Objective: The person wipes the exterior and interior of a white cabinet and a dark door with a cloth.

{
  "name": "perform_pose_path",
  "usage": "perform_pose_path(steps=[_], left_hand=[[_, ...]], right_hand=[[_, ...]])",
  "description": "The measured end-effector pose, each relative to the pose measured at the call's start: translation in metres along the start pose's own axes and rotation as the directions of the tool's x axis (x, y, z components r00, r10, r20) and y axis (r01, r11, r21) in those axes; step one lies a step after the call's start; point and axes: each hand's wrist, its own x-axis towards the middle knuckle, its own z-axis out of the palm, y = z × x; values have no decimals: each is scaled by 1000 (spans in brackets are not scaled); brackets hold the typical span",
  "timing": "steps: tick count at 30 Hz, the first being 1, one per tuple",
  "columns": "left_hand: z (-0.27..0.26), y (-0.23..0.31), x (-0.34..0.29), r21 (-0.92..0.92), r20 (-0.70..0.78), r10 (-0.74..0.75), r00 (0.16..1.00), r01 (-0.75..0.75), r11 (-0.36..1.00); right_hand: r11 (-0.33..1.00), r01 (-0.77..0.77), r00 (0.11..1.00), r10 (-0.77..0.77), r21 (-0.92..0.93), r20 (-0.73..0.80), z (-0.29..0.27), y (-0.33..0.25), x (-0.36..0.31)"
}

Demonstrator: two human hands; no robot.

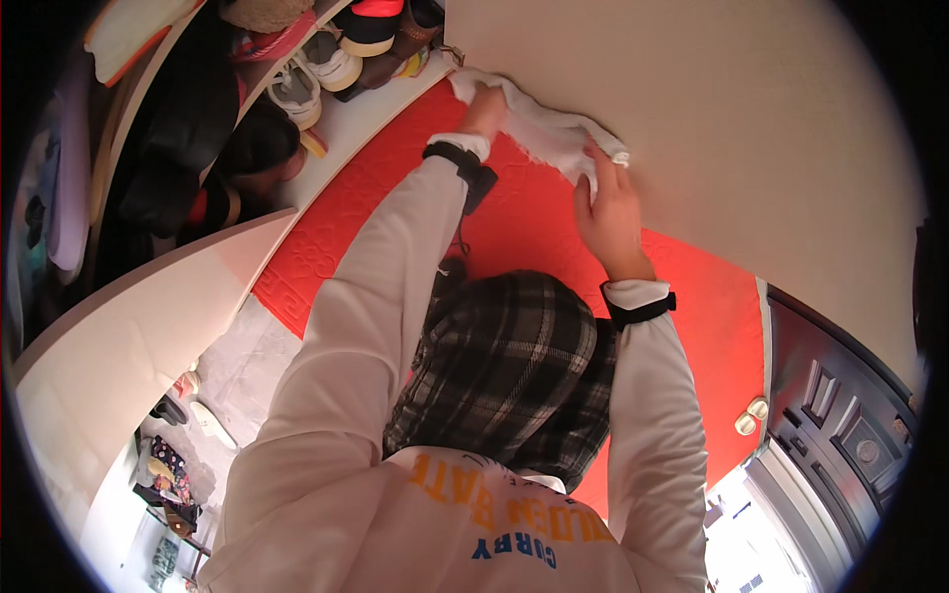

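Note:
A crumpled white cloth (pixel 549 133) lies along the foot of the beige wall, on the far edge of a red quilted mat (pixel 346 212). My left hand (pixel 483 113) is closed on the cloth's left end, its fingertips partly hidden in the folds. At the right end, my right hand (pixel 610 222) reaches up with fingers stretched out and thumb apart, the fingertips touching the cloth. Both wrists carry black bands over white sleeves. My knees, in dark plaid trousers (pixel 514 356), are bent over the mat.
Left of the mat stands a shoe rack (pixel 351 119) filled with several shoes, its pale door (pixel 148 287) swung outward. A beige panel (pixel 692 119) rises at the far side. To the right are a dark door (pixel 840 415) and light slippers (pixel 751 417).

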Motion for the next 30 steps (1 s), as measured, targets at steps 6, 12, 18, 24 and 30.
perform_pose_path(steps=[6,12,18,24,30], left_hand=[[-15,43,5,-858,-211,-452,867,57,510],[4,78,-12,-970,223,-490,843,242,-25],[53,111,-29,-834,530,-58,846,532,145],[56,144,-36,-661,739,61,671,740,-122],[3,142,-39,-778,97,-97,991,136,614]], right_hand=[[998,-58,994,57,10,97,5,3,-2],[987,-111,988,123,-117,98,-11,17,-29],[963,-173,980,189,-204,59,-37,36,-67],[974,-162,987,161,-159,-19,-42,35,-80],[984,-148,989,144,-103,-45,-51,24,-58]])
